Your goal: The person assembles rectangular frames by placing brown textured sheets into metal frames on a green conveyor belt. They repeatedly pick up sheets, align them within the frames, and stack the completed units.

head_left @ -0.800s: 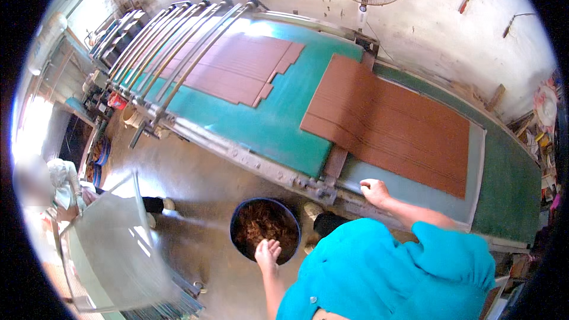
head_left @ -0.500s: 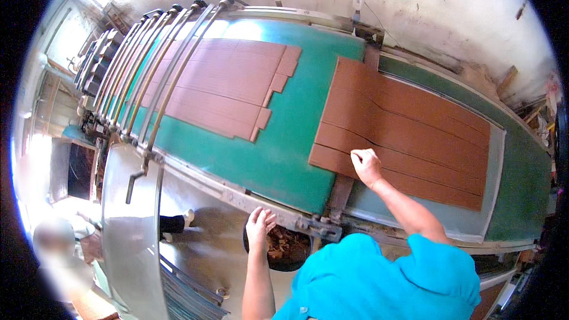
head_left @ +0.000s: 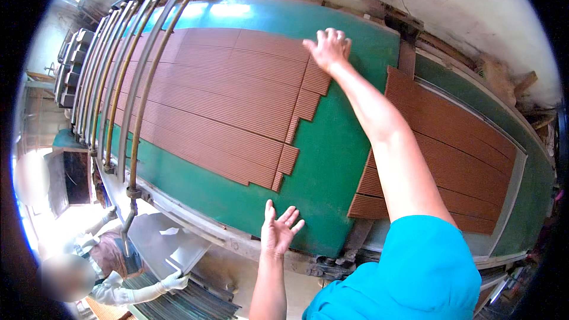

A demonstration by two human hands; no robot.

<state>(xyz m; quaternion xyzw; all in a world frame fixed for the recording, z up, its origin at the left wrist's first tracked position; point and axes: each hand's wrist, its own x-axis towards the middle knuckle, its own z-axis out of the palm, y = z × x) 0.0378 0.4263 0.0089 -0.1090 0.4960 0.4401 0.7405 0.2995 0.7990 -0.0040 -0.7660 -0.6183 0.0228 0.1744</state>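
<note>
Head cam: your 2 bare hands, both out over green counter (head_left: 332,160); teal sleeve (head_left: 435,260) on R arm.
R hand (head_left: 330,48): part open, fingers spread & a bit bent, back of hand up; at far R corner of 1st sheet. Underside hidden, so can't tell if it touches or grips.
L hand (head_left: 281,228): wide open, fingers apart, nothing held; over near side of counter, just below sheet's stepped end.
Brown ribbed sheet (head_left: 219,88), no. 1: flat on counter, long lines across it, R end cut in steps; L part runs under bars.
Second brown sheet (head_left: 456,166), no. 2: to your R, ribbed, lined; partly on pale sheet (head_left: 481,246), your R forearm crossing above.
Metal bars (head_left: 148,88): several, side by side across L part of counter; crank (head_left: 128,225) at near end.
Co-worker: lower L, gloved hand (head_left: 175,282) at edge of grey panel (head_left: 160,234).
Dark stack (head_left: 192,302): thin strips or sheets, can't tell which; below panel.
</note>
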